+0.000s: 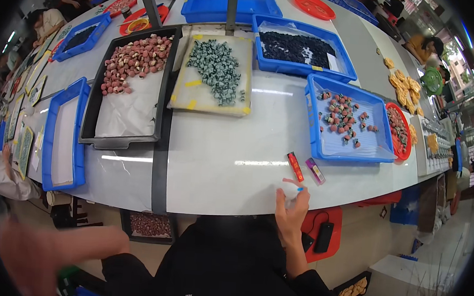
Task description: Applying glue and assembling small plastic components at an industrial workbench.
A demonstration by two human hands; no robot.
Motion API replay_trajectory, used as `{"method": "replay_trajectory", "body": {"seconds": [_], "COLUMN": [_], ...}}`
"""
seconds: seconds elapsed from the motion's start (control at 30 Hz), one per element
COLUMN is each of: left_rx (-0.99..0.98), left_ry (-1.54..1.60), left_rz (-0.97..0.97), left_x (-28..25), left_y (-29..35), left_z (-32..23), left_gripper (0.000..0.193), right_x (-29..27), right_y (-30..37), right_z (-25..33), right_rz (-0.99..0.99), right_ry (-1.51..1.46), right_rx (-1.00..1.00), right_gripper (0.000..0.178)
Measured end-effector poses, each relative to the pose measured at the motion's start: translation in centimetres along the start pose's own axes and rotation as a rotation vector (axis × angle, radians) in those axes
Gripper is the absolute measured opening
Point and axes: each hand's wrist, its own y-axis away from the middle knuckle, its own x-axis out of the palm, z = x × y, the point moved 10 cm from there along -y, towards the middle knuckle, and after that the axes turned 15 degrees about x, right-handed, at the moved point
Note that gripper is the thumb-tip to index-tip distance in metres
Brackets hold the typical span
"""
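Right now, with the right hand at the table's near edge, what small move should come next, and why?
Probably set the small white piece down on the bare table near the red lighter. The right hand pinches it at the table's near edge, over open space, while the left hand is low, blurred and off the table, so it cannot steady anything.

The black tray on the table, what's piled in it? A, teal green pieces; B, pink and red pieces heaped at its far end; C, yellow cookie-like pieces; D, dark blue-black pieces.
B: the black tray holds a heap of pink and red pieces at its far end, on white paper lining; the teal green pieces lie on the flat pale tray beside it.
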Motion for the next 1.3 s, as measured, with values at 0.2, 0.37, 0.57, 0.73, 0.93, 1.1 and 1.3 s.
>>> {"method": "replay_trajectory", "body": {"seconds": [0.2, 0.37, 0.57, 0.73, 0.93, 1.1, 1.3], "left_rx": [-0.706, -0.557, -0.642, -0.941, -1.315, -1.085, -0.4], "left_ry": [-0.286, -0.621, -0.643, -0.435, 0.817, 0.733, -0.225], "left_rz": [0.484, 0.512, 0.54, 0.379, -0.681, 0.106, 0.501], "left_x": [11.7, 13.6, 12.9, 11.6, 16.8, 26.6, 32.0], "left_y": [14.3, 19.2, 21.3, 22.3, 19.2, 11.3, 10.3], "left_z": [26.2, 31.5, 34.5, 36.2, 32.4, 24.9, 23.5], "left_gripper": [0.025, 0.026, 0.03, 0.017, 0.018, 0.012, 0.017], "right_x": [-0.2, -0.1, -0.4, -0.7, -1.2, -1.3, -1.0], "right_y": [0.0, 0.1, 0.3, 0.1, 0.2, 0.1, 0.3], "right_z": [-4.0, -3.7, -3.7, -3.3, -3.4, -3.4, -3.1], "right_rz": [-0.032, -0.13, -0.129, -0.149, -0.158, -0.162, -0.123], "right_ry": [-0.214, -0.151, -0.198, -0.241, -0.268, -0.274, -0.279], "right_rx": [0.104, 0.022, 0.041, 0.04, 0.037, 0.061, 0.077], "right_gripper": [0.022, 0.021, 0.021, 0.022, 0.021, 0.019, 0.016]}}
